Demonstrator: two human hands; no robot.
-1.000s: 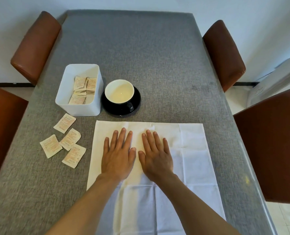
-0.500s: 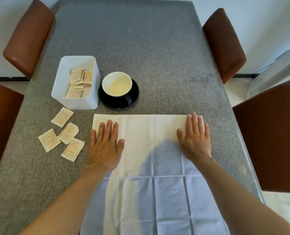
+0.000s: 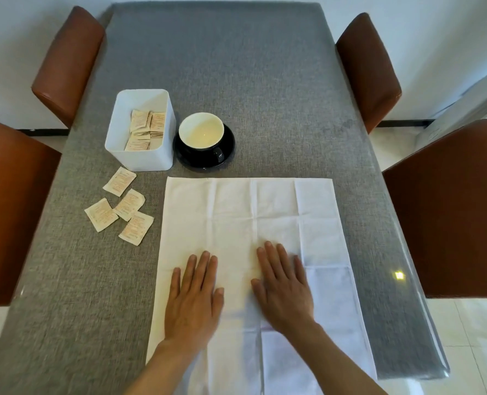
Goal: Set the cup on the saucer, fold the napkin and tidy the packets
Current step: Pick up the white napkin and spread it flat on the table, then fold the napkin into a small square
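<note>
Head view: left hand (image 3: 192,297) and right hand (image 3: 283,289) press flat, fingers straight, on the white napkin (image 3: 251,212). Beyond, loose packets (image 3: 119,208) lie near the white bin (image 3: 141,161); cup (image 3: 201,132) sits on saucer (image 3: 228,151).

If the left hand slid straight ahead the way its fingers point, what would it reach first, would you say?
Likely the saucer under the cup, after the left hand crosses the bare napkin; the fingers point slightly rightward, though the angle is approximate.
</note>
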